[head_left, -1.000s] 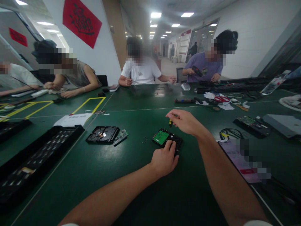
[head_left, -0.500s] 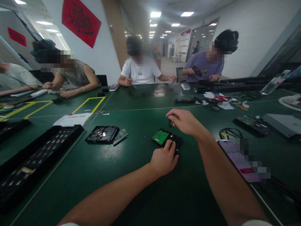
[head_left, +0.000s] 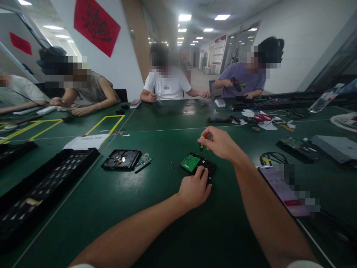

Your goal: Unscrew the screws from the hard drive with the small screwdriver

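Observation:
A black hard drive with a green circuit board [head_left: 191, 162] lies on the dark green table. My left hand [head_left: 194, 188] grips its near right edge, fingers bent over the top and thumb at the side. Above the drive, my right hand [head_left: 219, 142] pinches a small yellow and black screwdriver [head_left: 201, 144]. It stands upright, its tip down by the right edge of the green board; whether it sits in a screw I cannot tell. Several tiny screws [head_left: 171, 165] are scattered to the left of the drive.
At left are another hard drive [head_left: 121, 160], a loose circuit board [head_left: 144, 161] and a long black tray [head_left: 47, 190]. A phone [head_left: 283, 190], black cable [head_left: 272, 158] and another drive [head_left: 299, 148] lie right. Across the table, several people sit working, one in white [head_left: 167, 85].
My right hand has risen slightly, and more of the screwdriver's yellow handle shows. My left hand and the hard drive stay in place. The person in purple has tilted the tool they hold.

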Tool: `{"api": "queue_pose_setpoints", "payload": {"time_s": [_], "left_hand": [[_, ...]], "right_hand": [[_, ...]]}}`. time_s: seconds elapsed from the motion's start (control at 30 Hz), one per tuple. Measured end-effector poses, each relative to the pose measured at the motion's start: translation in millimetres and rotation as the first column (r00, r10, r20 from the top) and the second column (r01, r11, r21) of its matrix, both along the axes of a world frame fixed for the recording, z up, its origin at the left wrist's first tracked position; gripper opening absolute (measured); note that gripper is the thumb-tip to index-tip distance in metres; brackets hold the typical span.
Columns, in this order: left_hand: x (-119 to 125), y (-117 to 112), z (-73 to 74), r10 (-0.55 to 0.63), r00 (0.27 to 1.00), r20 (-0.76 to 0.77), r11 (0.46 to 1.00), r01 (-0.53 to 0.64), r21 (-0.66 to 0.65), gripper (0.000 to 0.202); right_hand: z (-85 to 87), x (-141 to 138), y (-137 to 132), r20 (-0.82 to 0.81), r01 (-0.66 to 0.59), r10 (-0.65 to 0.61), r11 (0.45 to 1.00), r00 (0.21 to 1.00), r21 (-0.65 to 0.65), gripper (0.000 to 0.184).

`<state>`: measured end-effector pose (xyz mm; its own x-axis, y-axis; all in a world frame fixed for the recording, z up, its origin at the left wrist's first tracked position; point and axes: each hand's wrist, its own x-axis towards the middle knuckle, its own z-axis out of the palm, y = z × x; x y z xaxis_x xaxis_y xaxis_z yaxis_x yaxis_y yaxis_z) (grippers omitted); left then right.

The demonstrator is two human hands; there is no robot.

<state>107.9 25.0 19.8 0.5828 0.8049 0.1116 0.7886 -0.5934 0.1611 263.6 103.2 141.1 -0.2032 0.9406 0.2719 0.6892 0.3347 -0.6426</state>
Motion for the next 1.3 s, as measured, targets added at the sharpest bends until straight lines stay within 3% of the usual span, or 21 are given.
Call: {"api": "queue_pose_setpoints", "payload": {"time_s": [0.13,0.27,0.57,0.7,0.83,0.93,1.07,1.23,1.3], "left_hand": [[0.1,-0.1,-1.0,0.004,1.000,-0.008,1.000,-0.004,-0.007,0.059],[-0.1,-0.2,0.0,0.006,1.000,-0.011,1.000,-0.006,-0.013,0.059],[-1.0,-0.7,-0.7,-0.009,1.000,0.005,1.000,0.008,0.010,0.056],[-0.9,-0.2,-1.3,0.000,1.000,-0.009,1.000,0.000,0.019,0.057],[-0.5,0.5,-1.1,-0.003,1.000,-0.001,1.000,0.003,0.011,0.057],[-0.3,0.4,-0.2,-0.003,1.000,0.002,1.000,0.003,-0.001,0.057],[-0.1,0.0,0.7,0.007,1.000,-0.016,1.000,-0.008,-0.010,0.058],[-0.2,-0.1,0.1,-0.002,1.000,-0.008,1.000,0.002,-0.011,0.057],[-0.3,-0.1,-0.6,-0.001,1.000,-0.003,1.000,0.001,-0.002,0.057]], "right_hand": [[-3.4,0.0,2.0,-0.024,-0.055,0.054,0.998,0.998,-0.027,0.014],[-3.4,-1.6,3.8,-0.033,-0.035,0.033,0.998,0.999,-0.044,0.021],[1.4,-0.3,1.6,0.026,-0.033,0.033,0.999,0.999,0.000,0.017],[1.0,-0.4,-0.2,0.000,0.021,-0.021,0.999,1.000,-0.025,0.021],[1.4,-1.3,-1.1,-0.038,-0.022,0.019,0.996,0.999,-0.085,0.013],[0.3,-2.4,0.3,-0.064,-0.038,0.030,0.992,0.998,-0.119,0.020],[-0.8,-2.2,2.7,0.010,-0.022,0.023,0.999,1.000,-0.042,0.025],[-1.0,1.8,3.1,0.114,0.038,-0.043,0.998,0.992,0.046,0.014],[-0.9,2.5,2.2,0.106,0.047,-0.051,0.998,0.993,0.042,0.018]]}}
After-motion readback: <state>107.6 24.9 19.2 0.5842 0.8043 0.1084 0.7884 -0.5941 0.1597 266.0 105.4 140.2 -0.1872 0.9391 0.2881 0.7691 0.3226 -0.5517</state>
